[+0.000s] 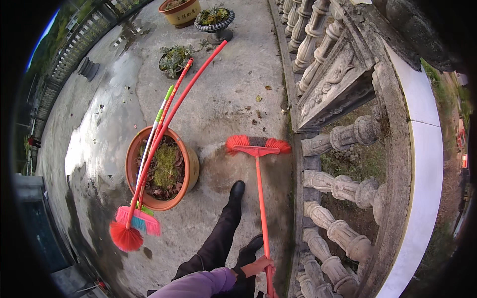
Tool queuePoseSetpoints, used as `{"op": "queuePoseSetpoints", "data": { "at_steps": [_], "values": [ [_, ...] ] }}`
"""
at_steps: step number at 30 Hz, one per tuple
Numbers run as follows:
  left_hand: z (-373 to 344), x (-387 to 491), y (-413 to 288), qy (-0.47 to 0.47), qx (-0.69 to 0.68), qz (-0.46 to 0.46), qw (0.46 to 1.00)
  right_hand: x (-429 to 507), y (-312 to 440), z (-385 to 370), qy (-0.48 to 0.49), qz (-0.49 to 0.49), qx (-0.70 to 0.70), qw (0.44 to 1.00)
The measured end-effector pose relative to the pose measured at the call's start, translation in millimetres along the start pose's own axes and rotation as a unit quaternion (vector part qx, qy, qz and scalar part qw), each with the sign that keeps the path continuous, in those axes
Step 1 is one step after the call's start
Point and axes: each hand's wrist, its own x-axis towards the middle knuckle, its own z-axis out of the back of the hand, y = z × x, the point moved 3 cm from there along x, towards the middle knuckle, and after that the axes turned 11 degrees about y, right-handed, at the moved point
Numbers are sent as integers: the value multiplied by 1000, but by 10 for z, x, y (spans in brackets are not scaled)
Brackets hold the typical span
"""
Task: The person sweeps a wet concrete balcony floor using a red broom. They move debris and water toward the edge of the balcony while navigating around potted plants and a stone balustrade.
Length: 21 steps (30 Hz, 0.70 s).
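Observation:
My left hand (258,266), in a purple sleeve with a dark band at the wrist, is wrapped around the red handle of a push broom (263,208). Only a sliver of my right hand (275,294) shows at the bottom edge, against the same handle; the rest is cut off. The broom's head (258,144) has red bristles with a dark patch in the middle. It rests on the concrete floor (223,111) ahead of my black boots, close to the foot of the stone balustrade (337,182).
Left of my legs, a terracotta pot (192,167) holds soil and moss. A round red brush (126,236) and a pink-and-blue broom (147,221) lean across it, long handles pointing away. Farther off stand a succulent pot (174,61) and an urn planter (218,28). A wet patch (89,141) shines at left.

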Motion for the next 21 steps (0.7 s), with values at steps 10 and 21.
{"op": "queuePoseSetpoints", "data": {
  "at_steps": [10,21],
  "values": [
    [-91,-120,-2686,-83,24,-221,971,1190,1350,-52,-6,111,-31,993],
    [-413,-279,-969,11,-177,-78,981,62,1275,136,46,49,-164,984]
  ]
}}
